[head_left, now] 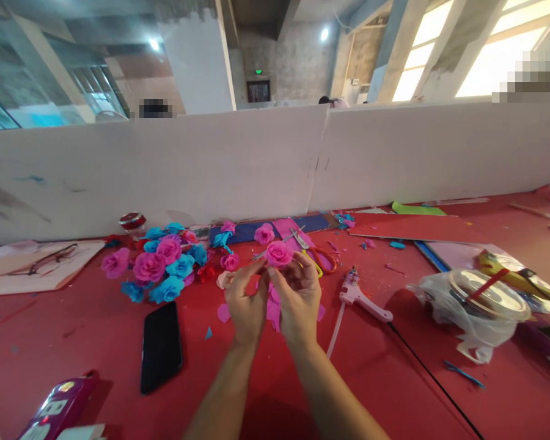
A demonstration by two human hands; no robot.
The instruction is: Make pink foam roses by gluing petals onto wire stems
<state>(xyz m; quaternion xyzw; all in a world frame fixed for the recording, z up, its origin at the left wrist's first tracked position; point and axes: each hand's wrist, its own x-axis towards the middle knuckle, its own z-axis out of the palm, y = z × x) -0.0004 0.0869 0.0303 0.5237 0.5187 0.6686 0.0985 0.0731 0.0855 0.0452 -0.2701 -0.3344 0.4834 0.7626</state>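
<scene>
Between my two hands, just above the red table (266, 403), is a pink craft flower (278, 253). My left hand (245, 299) grips it from the left, fingers closed at its base. From the other side my right hand (301, 299) pinches it with the thumb and fingers. Loose pink petals (273, 311) lie under and around my hands. Behind the hands are scissors (318, 261) with orange and yellow handles and another pink flower (264, 233). A bunch of pink and blue flowers (158, 267) sits to the left.
A glue gun (360, 296) with a black cord lies at right, near a lidded bowl (486, 293) in a plastic bag. At left are a phone (162, 347), a purple power strip (57, 406) and eyeglasses (52, 260) on papers. A white partition (201, 165) borders the back.
</scene>
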